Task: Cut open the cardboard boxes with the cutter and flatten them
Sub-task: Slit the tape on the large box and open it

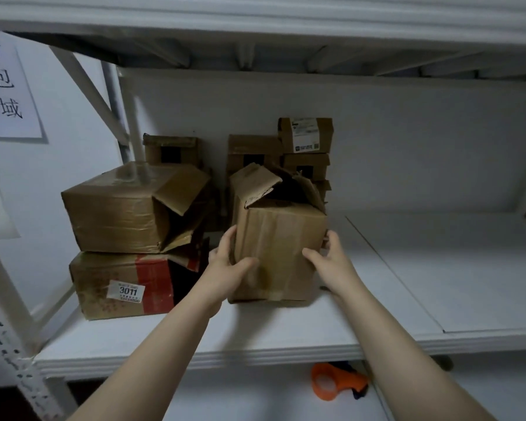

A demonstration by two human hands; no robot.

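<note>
A brown cardboard box point(281, 238) with torn, open top flaps stands upright on the white shelf point(286, 326). My left hand point(228, 265) grips its lower left corner, fingers along the left side and thumb on the front. On the box's lower right corner my right hand point(330, 259) holds it, thumb on the front and fingers round the right edge. No cutter is visible.
Two larger boxes are stacked at left: a taped one with an open end point(128, 208) on one marked 3011 point(125, 284). Several small boxes point(305, 136) stand at the back. An orange tape dispenser point(336, 379) lies on the shelf below. A paper sign point(6, 86) hangs at left.
</note>
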